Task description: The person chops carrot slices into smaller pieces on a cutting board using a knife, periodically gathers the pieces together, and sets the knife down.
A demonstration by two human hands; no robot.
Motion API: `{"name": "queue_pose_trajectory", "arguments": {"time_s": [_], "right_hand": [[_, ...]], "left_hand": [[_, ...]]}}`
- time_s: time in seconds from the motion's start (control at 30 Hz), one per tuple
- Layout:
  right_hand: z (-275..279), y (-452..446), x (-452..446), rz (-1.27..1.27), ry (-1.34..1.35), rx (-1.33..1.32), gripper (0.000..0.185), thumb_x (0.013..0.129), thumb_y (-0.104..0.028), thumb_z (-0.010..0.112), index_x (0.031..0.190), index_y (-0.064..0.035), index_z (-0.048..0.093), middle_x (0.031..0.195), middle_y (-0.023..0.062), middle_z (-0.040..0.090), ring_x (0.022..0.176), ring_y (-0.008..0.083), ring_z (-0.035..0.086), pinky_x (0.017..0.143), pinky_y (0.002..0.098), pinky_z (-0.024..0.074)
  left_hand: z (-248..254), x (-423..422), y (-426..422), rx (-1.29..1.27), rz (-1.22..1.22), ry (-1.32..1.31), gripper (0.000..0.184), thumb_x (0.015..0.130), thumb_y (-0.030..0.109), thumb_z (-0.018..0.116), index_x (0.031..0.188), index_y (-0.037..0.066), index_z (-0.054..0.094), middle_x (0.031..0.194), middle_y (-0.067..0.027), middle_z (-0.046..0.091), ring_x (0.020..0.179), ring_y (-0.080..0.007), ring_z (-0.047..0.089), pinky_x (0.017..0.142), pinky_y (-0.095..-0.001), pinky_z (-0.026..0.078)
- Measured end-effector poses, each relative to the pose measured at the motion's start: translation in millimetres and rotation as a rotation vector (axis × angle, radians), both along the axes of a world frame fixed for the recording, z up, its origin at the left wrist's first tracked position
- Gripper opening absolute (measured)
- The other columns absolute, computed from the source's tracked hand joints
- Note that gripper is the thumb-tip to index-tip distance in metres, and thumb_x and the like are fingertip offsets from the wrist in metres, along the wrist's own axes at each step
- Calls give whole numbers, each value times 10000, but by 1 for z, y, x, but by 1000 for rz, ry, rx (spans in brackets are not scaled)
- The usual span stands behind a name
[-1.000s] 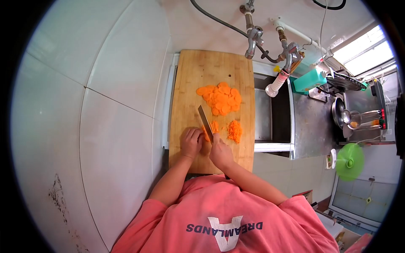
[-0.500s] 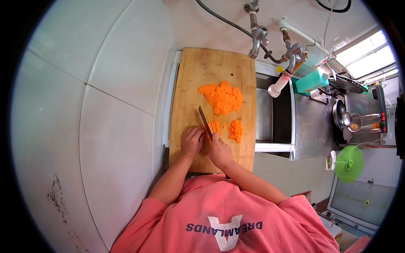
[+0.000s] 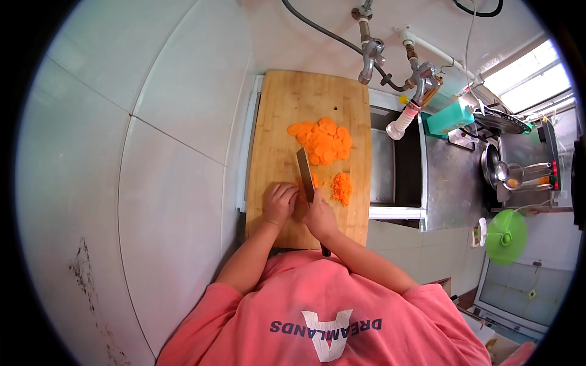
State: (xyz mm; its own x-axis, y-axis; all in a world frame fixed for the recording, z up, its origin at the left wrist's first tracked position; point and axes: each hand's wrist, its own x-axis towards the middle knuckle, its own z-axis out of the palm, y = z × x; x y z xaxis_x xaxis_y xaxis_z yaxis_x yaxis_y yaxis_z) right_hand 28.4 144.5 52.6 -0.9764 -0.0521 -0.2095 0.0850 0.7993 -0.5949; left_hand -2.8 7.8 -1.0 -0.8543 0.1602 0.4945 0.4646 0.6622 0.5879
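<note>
Steel knife [image 3: 306, 177]: handle wrapped in the fingers of the right hand [image 3: 320, 216], blade pointing away from the body.
Left hand [image 3: 280, 202]: fingers bunched just beside the blade; cannot tell whether they grip or only press.
Knife work: fingertips are best curled back from the edge, strokes short and even.
Carrot strips [image 3: 314, 180]: partly hidden, right of the blade.
Carrot slices [image 3: 322, 141]: heaped beyond it.
Carrot bits [image 3: 341, 189]: piled to the right.
Cutting board [image 3: 278, 110]: wooden, beside the sink [image 3: 382, 158].
Room: metal surface [image 3: 452, 189], green fan [image 3: 506, 236], tiled wall [image 3: 177, 201].
</note>
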Motion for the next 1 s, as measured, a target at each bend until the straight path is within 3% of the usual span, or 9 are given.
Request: {"name": "queue_pose_trajectory", "arguments": {"time_s": [0.6, 1.0], "right_hand": [[25, -5, 2, 60, -67, 11, 307, 747, 16, 500, 1013, 11, 347, 847, 309, 586, 738, 484, 578, 648, 534, 467], [21, -8, 0, 80, -96, 58, 381, 711, 22, 555, 1023, 10, 336, 812, 279, 585, 736, 469, 589, 640, 525, 475]], "left_hand": [[1, 6, 0, 151, 86, -116, 90, 790, -11, 613, 875, 18, 611, 880, -136, 598, 822, -327, 588, 718, -376, 488], [-4, 7, -1, 82, 27, -75, 123, 691, 7, 651, 810, 29, 633, 871, -99, 600, 819, -298, 589, 713, -370, 495]]}}
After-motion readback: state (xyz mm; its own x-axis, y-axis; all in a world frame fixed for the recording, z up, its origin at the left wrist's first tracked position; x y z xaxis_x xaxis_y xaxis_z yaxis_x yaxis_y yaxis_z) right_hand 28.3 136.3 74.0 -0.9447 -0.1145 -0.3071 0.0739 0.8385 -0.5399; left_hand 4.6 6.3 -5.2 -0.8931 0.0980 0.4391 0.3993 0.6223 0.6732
